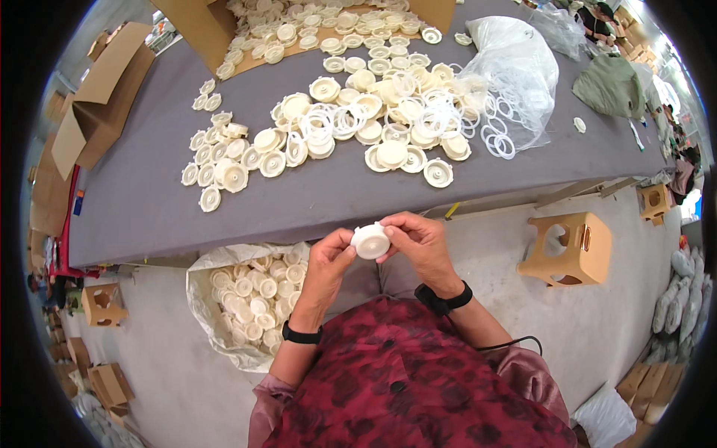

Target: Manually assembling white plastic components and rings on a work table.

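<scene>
In the grip of left hand [328,257] and right hand [420,245], clamped from both sides between thumbs and fingertips: a round off-white cap [371,243], broad face up, just in front of the near edge of the grey tabletop [149,216]. Pinched only at the rim, so could slip and drop short of the tabletop, to lap or floor, if pressed unevenly. Could also be jerked loose by the black cable [499,346] at the right wrist, if snagged under the tabletop's edge. Easily tangled or scattered if brushed: white rings [499,142] strewn among loose caps [392,153] on the tabletop. As for containers: at the tabletop's far side, an open cardboard box [202,30], caps inside and spread out in front; on the tabletop's right half, a clear plastic bag [515,60], rings at the mouth, deeper contents hard to tell; below the tabletop's near edge, toward the left, a pale sack [200,302], wide open, loaded with similar caps; by the tabletop's left end, another cardboard box [112,97], inside hidden.
</scene>
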The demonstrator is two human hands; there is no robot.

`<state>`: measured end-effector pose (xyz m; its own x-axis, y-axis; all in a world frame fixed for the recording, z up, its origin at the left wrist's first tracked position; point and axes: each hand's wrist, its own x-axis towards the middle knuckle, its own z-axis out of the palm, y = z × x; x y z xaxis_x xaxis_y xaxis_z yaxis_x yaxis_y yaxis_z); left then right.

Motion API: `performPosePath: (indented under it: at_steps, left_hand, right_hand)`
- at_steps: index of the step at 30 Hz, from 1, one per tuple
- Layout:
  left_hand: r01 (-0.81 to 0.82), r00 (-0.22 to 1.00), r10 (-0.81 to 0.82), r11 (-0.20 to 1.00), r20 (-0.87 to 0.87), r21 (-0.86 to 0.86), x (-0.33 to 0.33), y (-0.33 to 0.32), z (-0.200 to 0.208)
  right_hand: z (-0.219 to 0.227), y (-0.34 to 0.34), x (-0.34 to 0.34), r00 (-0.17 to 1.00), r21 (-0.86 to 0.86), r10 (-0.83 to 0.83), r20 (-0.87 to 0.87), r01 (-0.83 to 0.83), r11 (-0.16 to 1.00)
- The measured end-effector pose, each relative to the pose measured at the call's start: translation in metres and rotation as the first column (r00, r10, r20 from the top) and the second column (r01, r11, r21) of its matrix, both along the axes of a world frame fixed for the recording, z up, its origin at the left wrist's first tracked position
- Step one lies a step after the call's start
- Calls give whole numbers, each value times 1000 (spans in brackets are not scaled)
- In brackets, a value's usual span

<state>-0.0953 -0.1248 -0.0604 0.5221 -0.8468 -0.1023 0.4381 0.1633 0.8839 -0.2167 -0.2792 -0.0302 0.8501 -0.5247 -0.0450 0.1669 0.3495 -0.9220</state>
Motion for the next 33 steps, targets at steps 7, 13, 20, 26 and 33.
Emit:
performPosePath:
  at_steps: [7, 13, 20, 26, 33]
  left_hand:
    - [89, 987, -96, 994, 130, 60, 15, 5, 0]
    - [-43, 805, -168, 940, 569, 339, 11, 54, 1]
    - [-567, 546, -338, 525, 767, 635, 50, 169, -19]
    - [-631, 486, -13, 686, 874, 361, 50, 144, -34]
    - [-173, 895, 136, 984, 424, 50, 6, 9, -1]
  right_hand:
    - [-3, -5, 5, 984, -208, 116, -135, -143, 968]
    - [3, -11, 24, 985, -915, -173, -20, 52, 400]
    - [-38, -124, -29, 900, -987, -407, -155, -156, 30]
    - [-10, -110, -7, 933, -962, -331, 141, 51, -267]
    - [35, -69, -28, 933, -730, -307, -188, 77, 679]
